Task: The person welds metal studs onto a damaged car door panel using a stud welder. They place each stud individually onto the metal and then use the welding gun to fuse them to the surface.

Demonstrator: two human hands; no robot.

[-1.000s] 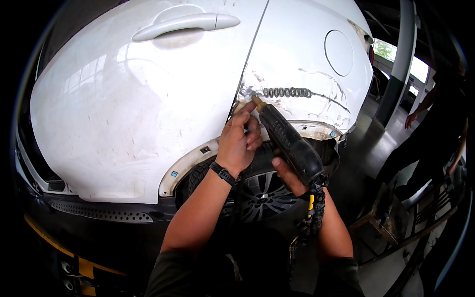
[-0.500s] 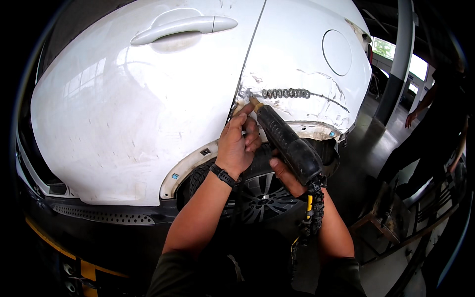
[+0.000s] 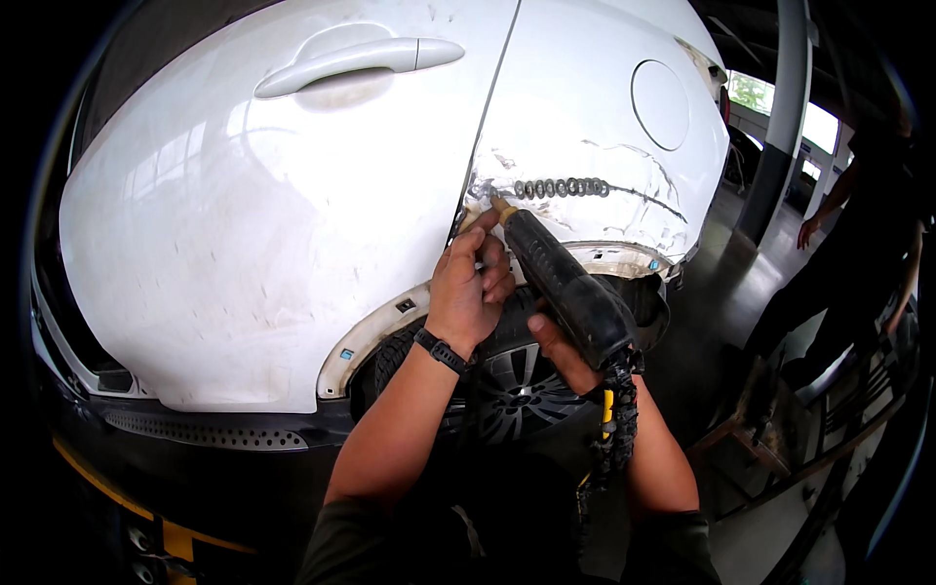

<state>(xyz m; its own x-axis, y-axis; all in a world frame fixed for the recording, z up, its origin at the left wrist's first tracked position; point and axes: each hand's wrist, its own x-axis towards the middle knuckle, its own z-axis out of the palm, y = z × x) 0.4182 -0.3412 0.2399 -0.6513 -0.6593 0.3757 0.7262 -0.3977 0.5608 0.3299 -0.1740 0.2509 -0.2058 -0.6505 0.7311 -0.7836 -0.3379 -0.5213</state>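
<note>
My right hand point(image 3: 565, 355) grips a black spot-welding gun point(image 3: 564, 278) from below. Its brass-coloured tip point(image 3: 502, 209) meets the scraped metal beside the door seam on a white car's rear panel point(image 3: 585, 88). Close under that tip is my left hand point(image 3: 468, 297), index finger stretched up to it and the other fingers curled in; whatever they may hold is too small to make out. A row of several metal washers point(image 3: 562, 187) stands out from the panel, just right of the tip. Dark scratches and creases surround the row.
Below the panel lie the bare wheel-arch edge point(image 3: 336, 366) and the wheel point(image 3: 522, 395). A thick wrapped cable point(image 3: 616, 419) hangs from the gun past my right forearm. At the right, another person in dark clothes point(image 3: 838, 263) stands near a metal frame point(image 3: 770, 419).
Both hands and the gun hold nearly the same place at the seam. The view has shifted very slightly; the washers stay in their row.
</note>
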